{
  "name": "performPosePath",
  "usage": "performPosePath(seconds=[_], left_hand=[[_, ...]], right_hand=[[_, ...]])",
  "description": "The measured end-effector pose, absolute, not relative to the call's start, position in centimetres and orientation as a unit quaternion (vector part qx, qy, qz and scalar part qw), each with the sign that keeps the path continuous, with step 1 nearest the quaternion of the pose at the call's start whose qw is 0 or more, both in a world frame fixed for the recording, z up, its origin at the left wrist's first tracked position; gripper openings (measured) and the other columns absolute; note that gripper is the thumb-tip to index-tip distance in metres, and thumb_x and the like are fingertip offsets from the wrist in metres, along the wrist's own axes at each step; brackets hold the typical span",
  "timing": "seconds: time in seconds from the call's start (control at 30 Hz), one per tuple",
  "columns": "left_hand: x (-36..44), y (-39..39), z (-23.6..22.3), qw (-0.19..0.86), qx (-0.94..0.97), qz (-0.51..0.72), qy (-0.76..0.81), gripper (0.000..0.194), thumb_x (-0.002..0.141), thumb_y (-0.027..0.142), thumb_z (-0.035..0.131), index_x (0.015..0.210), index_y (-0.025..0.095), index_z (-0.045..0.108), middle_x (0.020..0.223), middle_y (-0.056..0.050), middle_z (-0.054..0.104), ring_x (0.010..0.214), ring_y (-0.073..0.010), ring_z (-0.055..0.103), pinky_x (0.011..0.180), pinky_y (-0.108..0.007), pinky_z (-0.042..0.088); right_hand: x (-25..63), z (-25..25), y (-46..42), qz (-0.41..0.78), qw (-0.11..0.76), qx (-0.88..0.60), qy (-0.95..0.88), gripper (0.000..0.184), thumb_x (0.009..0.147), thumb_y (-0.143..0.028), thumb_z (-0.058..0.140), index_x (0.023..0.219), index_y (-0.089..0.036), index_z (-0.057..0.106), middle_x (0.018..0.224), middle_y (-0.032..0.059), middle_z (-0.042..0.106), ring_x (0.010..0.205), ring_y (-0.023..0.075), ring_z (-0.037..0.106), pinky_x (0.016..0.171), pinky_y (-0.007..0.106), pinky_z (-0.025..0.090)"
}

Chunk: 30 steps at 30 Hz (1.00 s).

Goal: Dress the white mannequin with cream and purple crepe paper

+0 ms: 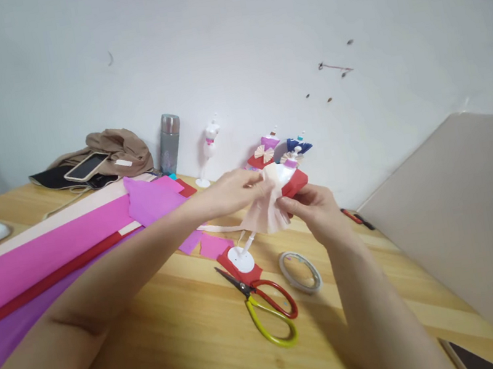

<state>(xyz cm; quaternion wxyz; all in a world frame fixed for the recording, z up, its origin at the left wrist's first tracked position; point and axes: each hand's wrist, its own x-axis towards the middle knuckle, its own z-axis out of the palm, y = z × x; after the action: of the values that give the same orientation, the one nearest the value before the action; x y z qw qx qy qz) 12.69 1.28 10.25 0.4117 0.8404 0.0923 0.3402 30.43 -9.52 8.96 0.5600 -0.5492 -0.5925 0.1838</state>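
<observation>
Both hands meet above the table [196,342]: the left hand [233,191] pinches the top of a pale pleated paper skirt [266,211], and the right hand [313,208] grips it from below against a red piece [295,183]. It looks like the shaping step; next calls for firm, even pinching. Scissors [265,303] and tape roll [300,271] lie just below.
</observation>
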Motion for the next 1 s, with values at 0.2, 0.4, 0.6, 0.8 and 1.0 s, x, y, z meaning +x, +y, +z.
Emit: performPosePath(seconds=[0.2,0.4,0.6,0.8,1.0], left_hand=[[13.1,2.0,10.3,0.419,0.819,0.389,0.056,0.026,0.095,0.03,0.053,0.086,0.015,0.072,0.079,-0.003,0.069,0.081,-0.016,0.064,0.076,-0.027,0.052],[13.7,1.2,9.9,0.417,0.792,0.442,0.055,0.024,0.095,0.021,0.053,0.102,0.017,0.076,0.108,-0.006,0.075,0.102,-0.0186,0.069,0.095,-0.032,0.053],[13.3,0.5,10.3,0.395,0.795,0.457,0.059,0.029,0.096,0.019,0.053,0.116,0.021,0.074,0.125,-0.006,0.072,0.125,-0.02,0.062,0.109,-0.036,0.046],[13.1,0.5,10.5,0.343,0.815,0.463,0.061,0.03,0.097,0.023,0.052,0.117,0.022,0.074,0.123,-0.005,0.073,0.119,-0.02,0.066,0.108,-0.036,0.049],[13.1,0.6,10.5,0.326,0.813,0.48,0.049,0.03,0.098,0.025,0.052,0.116,0.02,0.074,0.121,-0.006,0.074,0.116,-0.0193,0.067,0.104,-0.033,0.05]], right_hand=[[30.0,9.2,-9.8,0.174,0.549,-0.556,-0.599,0.018,0.068,-0.036,0.075,0.069,-0.019,0.068,0.057,-0.0005,0.061,0.05,0.0115,0.05,0.048,0.026,0.043],[30.0,9.0,-9.8,0.157,0.533,-0.568,-0.607,0.021,0.072,-0.039,0.071,0.069,-0.019,0.066,0.054,-0.0005,0.06,0.051,0.0125,0.053,0.049,0.026,0.043],[29.6,9.3,-10.0,0.156,0.52,-0.585,-0.602,0.023,0.072,-0.04,0.07,0.067,-0.019,0.064,0.056,0.0007,0.062,0.052,0.0127,0.054,0.051,0.026,0.042],[29.3,9.6,-10.1,0.154,0.512,-0.576,-0.619,0.021,0.074,-0.039,0.069,0.068,-0.019,0.063,0.058,0.001,0.062,0.053,0.0123,0.052,0.051,0.026,0.04],[28.9,9.9,-10.5,0.106,0.506,-0.554,-0.652,0.016,0.079,-0.035,0.067,0.075,-0.019,0.065,0.063,0.0001,0.06,0.057,0.0124,0.052,0.054,0.027,0.04]])
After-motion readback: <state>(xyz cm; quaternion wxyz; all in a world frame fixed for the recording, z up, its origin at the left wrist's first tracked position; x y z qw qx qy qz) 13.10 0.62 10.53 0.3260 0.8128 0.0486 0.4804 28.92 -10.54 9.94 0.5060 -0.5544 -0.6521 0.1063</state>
